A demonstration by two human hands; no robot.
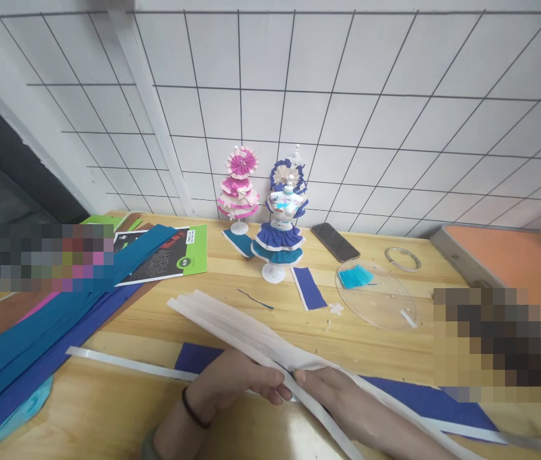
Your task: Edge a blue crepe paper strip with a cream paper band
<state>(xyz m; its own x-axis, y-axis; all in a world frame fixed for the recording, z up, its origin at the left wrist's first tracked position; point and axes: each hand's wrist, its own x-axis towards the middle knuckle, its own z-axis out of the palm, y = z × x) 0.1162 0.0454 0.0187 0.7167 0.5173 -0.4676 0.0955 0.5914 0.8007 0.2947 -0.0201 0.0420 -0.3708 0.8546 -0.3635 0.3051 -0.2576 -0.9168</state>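
A long folded strip of white crepe paper [232, 322] runs diagonally across the table under both hands. My left hand [232, 386], with a dark band at the wrist, pinches the strip's near edge between thumb and fingers. Close beside it, my right hand [330, 393] grips the same strip with its fingertips; its other fingers are partly hidden. Beneath the hands lies a blue crepe strip [424, 399] with a white border. A narrow white tape [121, 362] extends to the left of it.
Doll dress forms in blue [277, 239] and pink [238, 198] paper skirts stand by the tiled wall. A phone [335, 241], a clear disc [385, 300] with turquoise paper [355, 276], and a tape roll [403, 259] sit right. Crepe sheets [73, 300] and a booklet [196, 252] lie left.
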